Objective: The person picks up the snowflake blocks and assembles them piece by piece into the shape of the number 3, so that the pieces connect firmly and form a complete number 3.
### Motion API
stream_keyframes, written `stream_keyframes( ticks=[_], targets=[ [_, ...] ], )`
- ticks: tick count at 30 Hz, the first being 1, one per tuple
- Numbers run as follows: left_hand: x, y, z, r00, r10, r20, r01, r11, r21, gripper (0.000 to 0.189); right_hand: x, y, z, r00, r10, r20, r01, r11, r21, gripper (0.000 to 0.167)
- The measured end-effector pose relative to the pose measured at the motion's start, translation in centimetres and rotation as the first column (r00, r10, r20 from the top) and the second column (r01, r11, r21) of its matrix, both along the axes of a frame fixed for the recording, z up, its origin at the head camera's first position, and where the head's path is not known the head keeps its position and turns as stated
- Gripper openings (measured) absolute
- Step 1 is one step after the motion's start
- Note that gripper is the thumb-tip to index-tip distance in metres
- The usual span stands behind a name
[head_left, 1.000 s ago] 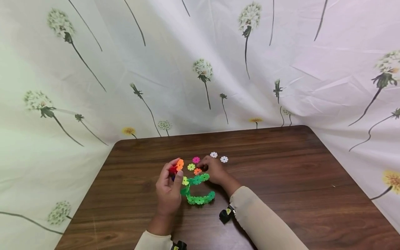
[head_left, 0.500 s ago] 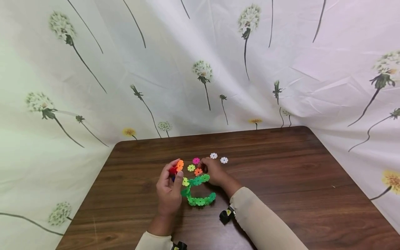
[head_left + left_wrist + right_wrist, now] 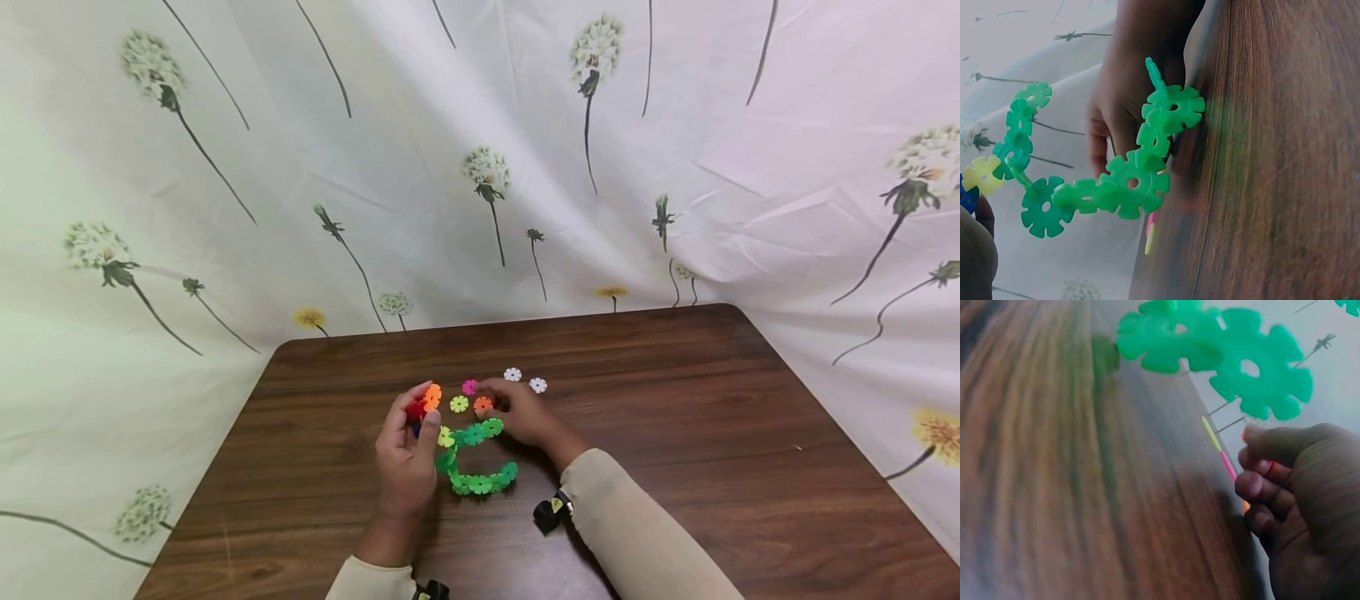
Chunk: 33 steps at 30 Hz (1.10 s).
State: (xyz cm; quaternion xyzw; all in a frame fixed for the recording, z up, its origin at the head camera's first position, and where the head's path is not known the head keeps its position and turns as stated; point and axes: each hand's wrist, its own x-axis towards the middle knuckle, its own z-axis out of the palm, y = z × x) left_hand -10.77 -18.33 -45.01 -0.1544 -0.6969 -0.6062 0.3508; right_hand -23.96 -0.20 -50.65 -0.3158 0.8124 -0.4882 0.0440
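Right over there, a right hand [image 3: 1304, 500] sits by the wooden desk [image 3: 1072, 475], its fingers bent, with a sliver of an orange disc [image 3: 1246, 505] showing at them, though I can't tell if they touch. A yellow disc [image 3: 1210, 433] and a pink disc [image 3: 1228, 464] show edge-on nearby, and above the hand hang linked green discs [image 3: 1210, 350], notched like flowers.

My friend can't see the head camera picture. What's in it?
A person's left hand holds a chain of flower-shaped discs, mostly green, over a brown table. The right hand is at a loose orange disc, with a pink disc, a yellow disc and two white discs nearby. A dandelion-printed white cloth hangs behind.
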Motion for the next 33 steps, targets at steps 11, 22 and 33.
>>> stream_keyframes(
  ticks=[11,22,33],
  targets=[
    [0.0,-0.1,0.0,1.0,-0.002,-0.006,0.002,1.0,-0.017,0.033,-0.1,1.1,1.7,0.991,0.01,0.13,0.006,0.993,-0.121,0.037],
    [-0.1,0.0,0.2,1.0,0.012,-0.019,-0.012,0.999,-0.031,0.034,2.2,1.8,5.6,0.992,-0.015,0.122,0.046,0.967,-0.249,0.038],
    [0.1,0.0,0.3,1.0,0.011,0.003,-0.011,1.0,-0.02,0.033,5.5,1.5,9.6,0.99,0.037,-0.138,-0.088,0.92,-0.383,0.035]
  ],
)
